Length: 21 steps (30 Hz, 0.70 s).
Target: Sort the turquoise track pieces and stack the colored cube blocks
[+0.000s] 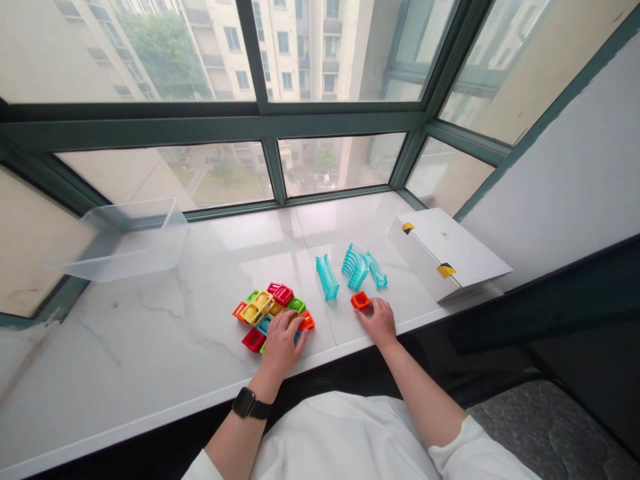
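Note:
A cluster of small coloured plastic blocks [270, 307] in red, yellow, green, orange and blue lies on the white marble sill [150, 333]. My left hand [281, 343], with a black watch on its wrist, rests on the near side of the cluster, fingers curled over a blue and an orange piece. My right hand [380, 320] lies to the right, its fingertips pinching a lone orange square block [360, 301]. Behind that block stand clear blue track pieces [350, 268], some straight, some curved.
A clear plastic tub [127, 240] sits at the back left of the sill. A white cardboard box [445, 257] lies at the right. Window panes rise behind the sill. A dark seat cushion [545, 427] is at the lower right.

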Each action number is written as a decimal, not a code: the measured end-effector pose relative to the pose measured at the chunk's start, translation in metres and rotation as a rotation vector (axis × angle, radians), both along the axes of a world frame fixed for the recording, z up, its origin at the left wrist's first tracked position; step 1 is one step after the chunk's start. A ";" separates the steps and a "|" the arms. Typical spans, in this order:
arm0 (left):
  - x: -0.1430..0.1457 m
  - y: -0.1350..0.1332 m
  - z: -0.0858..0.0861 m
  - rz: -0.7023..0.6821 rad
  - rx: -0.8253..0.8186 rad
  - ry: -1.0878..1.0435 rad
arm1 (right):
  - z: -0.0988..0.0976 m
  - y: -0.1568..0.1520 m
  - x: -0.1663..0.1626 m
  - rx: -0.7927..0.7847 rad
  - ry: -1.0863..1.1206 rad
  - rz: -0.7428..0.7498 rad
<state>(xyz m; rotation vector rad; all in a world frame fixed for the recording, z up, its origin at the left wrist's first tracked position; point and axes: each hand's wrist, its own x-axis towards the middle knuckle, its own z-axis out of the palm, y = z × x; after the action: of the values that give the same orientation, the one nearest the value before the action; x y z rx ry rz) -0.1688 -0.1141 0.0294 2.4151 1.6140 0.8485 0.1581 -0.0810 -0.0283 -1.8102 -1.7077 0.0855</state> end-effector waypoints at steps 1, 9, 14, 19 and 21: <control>0.000 0.000 0.000 0.000 0.004 -0.005 | 0.000 0.000 0.000 0.002 -0.007 -0.004; 0.001 -0.002 0.004 0.007 0.002 -0.028 | -0.002 0.000 0.000 0.003 -0.027 -0.009; 0.002 -0.003 0.006 0.009 -0.014 -0.026 | -0.004 0.000 0.001 0.029 -0.047 0.000; 0.003 -0.005 0.009 0.008 -0.025 -0.037 | -0.007 0.000 0.002 0.059 -0.077 0.005; 0.004 -0.005 0.009 0.011 -0.031 -0.035 | -0.008 0.000 0.002 0.062 -0.086 0.007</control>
<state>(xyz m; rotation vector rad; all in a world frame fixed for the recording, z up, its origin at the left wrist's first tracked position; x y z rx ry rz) -0.1651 -0.1194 0.0387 2.3596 1.6169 0.8567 0.1601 -0.0814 -0.0360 -1.7860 -1.7567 -0.0429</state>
